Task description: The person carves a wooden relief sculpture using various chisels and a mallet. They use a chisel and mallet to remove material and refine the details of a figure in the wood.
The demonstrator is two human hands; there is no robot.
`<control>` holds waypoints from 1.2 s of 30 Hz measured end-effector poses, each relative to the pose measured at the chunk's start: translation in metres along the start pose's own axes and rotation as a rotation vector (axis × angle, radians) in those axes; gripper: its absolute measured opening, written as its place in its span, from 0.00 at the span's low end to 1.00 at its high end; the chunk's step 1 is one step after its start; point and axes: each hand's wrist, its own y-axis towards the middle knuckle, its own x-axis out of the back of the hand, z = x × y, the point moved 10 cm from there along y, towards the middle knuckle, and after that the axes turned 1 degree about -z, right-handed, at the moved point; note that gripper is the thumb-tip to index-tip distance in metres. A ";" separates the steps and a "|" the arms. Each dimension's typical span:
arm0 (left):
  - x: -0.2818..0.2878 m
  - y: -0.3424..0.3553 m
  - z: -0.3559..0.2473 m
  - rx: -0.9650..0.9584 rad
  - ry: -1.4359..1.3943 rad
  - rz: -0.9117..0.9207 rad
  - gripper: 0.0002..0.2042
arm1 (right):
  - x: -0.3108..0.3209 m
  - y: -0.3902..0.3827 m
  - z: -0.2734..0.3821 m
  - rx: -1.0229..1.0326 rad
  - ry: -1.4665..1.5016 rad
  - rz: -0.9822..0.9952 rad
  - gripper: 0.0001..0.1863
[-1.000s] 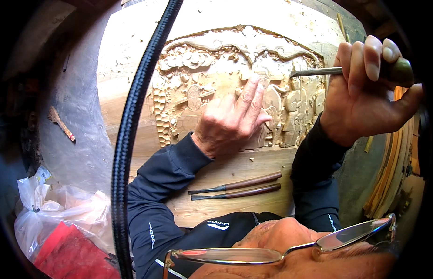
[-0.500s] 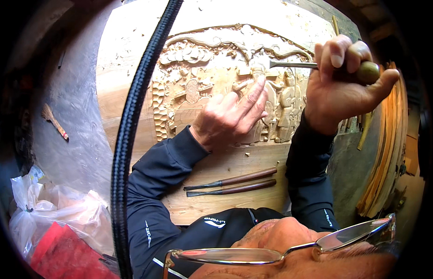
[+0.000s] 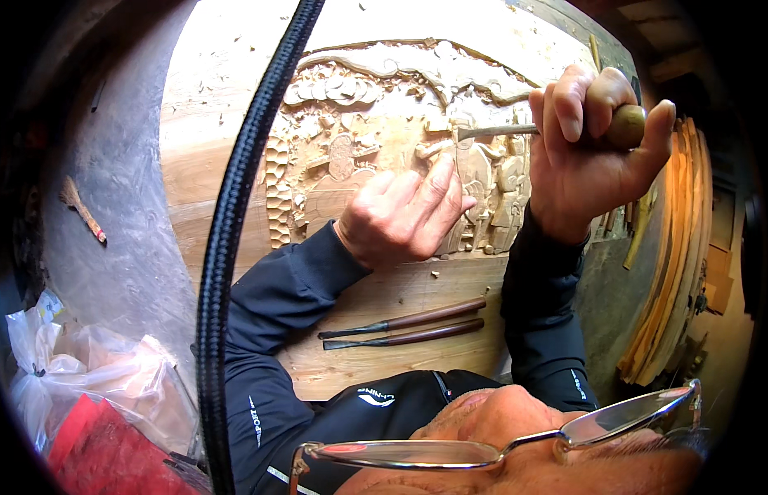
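A carved wooden relief panel (image 3: 384, 153) lies in front of me, showing figures, a wavy branch and scalloped shapes. My right hand (image 3: 586, 169) grips a wood chisel (image 3: 499, 130) by its rounded handle. The chisel's metal shaft points left, its tip at the carved figures near the panel's middle. My left hand (image 3: 400, 210) rests on the carving with index and middle fingers stretched out, fingertips close below the chisel tip; I see nothing held in it. Two dark-handled chisels (image 3: 433, 315) lie side by side on the bare near part of the wood.
Wood chips (image 3: 314, 136) are scattered over the panel. A small brush (image 3: 82, 210) lies on the grey surface at left. Plastic bags (image 3: 111, 371) and a red cloth-like piece (image 3: 111, 445) sit at lower left. Curved wooden strips (image 3: 668, 256) stand at right. A black braided cable (image 3: 227, 239) crosses the view.
My right hand and the chisel have shifted left and slightly down, bringing the tip nearer my left fingertips. My left hand stays on the carving. The whole view has shifted slightly.
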 end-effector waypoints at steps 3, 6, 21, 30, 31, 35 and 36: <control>-0.002 0.005 -0.001 -0.006 0.015 0.081 0.12 | 0.002 0.000 -0.006 -0.017 -0.045 -0.033 0.34; -0.007 0.001 -0.001 -0.019 0.007 0.075 0.12 | 0.005 0.002 -0.009 -0.016 -0.046 -0.029 0.33; -0.020 0.000 0.012 0.122 -0.001 0.157 0.19 | 0.034 0.000 0.022 0.134 -0.100 -0.209 0.35; -0.030 0.004 0.019 0.154 -0.435 0.251 0.32 | 0.028 -0.007 0.044 0.348 -0.547 -0.255 0.39; -0.021 0.005 0.027 0.206 -0.483 0.182 0.35 | 0.012 -0.010 0.037 0.371 -0.642 -0.166 0.37; -0.004 -0.020 0.058 0.643 -1.138 -0.050 0.53 | -0.081 -0.029 -0.007 0.669 -1.076 0.289 0.29; 0.002 -0.035 0.050 0.633 -1.246 -0.159 0.57 | -0.098 -0.038 -0.024 0.613 -1.029 0.349 0.30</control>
